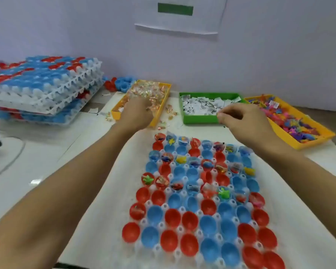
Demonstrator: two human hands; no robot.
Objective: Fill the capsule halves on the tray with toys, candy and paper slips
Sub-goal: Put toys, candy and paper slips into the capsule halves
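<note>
The left hand digs into the candy bin; its grip is hidden. The right hand pinches something tiny, unidentifiable; best dropped squarely into an empty capsule half.

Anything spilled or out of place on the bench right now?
Yes: a few wrapped candies lie on the table beside the yellow candy bin, outside it. Some paper slips also lie loose left of that bin.
</note>
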